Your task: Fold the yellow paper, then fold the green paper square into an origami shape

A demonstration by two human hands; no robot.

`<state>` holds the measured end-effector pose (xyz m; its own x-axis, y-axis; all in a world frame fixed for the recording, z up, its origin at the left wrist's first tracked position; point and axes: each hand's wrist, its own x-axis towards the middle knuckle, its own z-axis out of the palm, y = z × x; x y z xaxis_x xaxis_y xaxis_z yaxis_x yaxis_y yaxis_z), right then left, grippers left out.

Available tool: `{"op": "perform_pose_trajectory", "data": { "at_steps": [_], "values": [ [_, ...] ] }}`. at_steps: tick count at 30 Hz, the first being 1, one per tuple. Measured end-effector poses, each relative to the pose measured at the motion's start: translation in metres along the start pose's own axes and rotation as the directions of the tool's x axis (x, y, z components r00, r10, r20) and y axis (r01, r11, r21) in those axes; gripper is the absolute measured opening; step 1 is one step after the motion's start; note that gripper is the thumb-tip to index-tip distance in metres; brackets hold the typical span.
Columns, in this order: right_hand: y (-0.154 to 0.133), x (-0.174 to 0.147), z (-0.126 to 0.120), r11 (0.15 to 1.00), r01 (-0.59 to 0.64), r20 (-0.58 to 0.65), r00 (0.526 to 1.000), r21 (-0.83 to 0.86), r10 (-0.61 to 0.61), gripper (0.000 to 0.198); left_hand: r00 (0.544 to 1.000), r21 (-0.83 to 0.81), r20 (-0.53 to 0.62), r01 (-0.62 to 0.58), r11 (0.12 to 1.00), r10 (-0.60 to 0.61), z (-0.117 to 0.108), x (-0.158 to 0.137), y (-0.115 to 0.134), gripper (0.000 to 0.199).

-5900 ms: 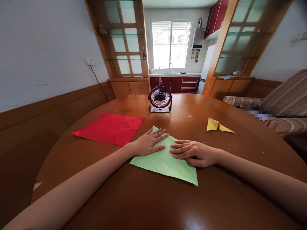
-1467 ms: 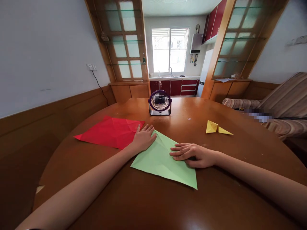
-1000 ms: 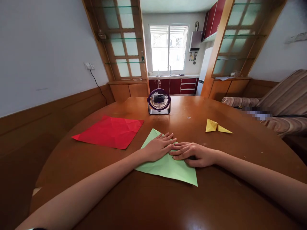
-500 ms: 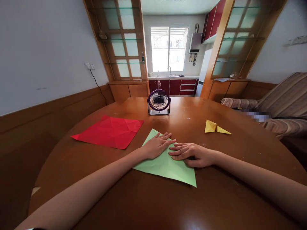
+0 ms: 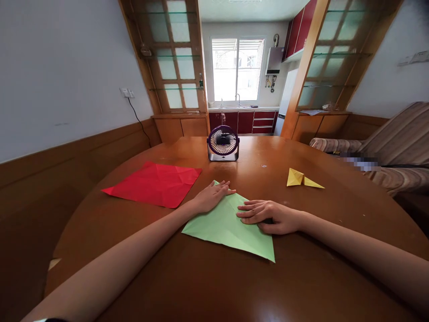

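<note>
Press the green paper (image 5: 234, 237) flat against the table (image 5: 187, 286), right of and nearer than the red sheet (image 5: 157, 183), left of the yellow folded piece (image 5: 295, 177). With the left hand (image 5: 212, 197) palm down and outstretched by the far corner, gripping nothing, bear evenly along the far-right edge. With the right hand (image 5: 270, 213), fingers extended and thumb apart, anchor the right side; best not to twist or drag, to avoid a skewed crease.
</note>
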<state>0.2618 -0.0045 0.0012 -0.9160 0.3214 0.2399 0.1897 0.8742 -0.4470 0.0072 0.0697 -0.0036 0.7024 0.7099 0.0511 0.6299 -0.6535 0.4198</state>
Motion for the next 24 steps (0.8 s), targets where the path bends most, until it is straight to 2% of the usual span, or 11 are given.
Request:
{"op": "perform_pose_trajectory", "data": {
  "at_steps": [7, 14, 24],
  "values": [
    [0.001, -0.001, 0.000, 1.000, -0.014, 0.003, 1.000, -0.009, 0.014, 0.059, 0.999, 0.021, -0.034, -0.004, 1.000, 0.005, 0.000, 0.001, -0.007, 0.060],
    [0.002, -0.002, 0.001, 1.000, -0.002, -0.007, 1.000, -0.007, 0.002, 0.057, 0.997, 0.080, -0.071, 0.042, 0.996, -0.036, -0.002, 0.005, -0.020, 0.060],
    [0.001, -0.001, 0.000, 1.000, -0.019, 0.011, 1.000, -0.016, 0.019, 0.058, 0.991, 0.038, -0.108, 0.085, 0.996, -0.080, -0.001, 0.004, -0.011, 0.061]
  ]
}}
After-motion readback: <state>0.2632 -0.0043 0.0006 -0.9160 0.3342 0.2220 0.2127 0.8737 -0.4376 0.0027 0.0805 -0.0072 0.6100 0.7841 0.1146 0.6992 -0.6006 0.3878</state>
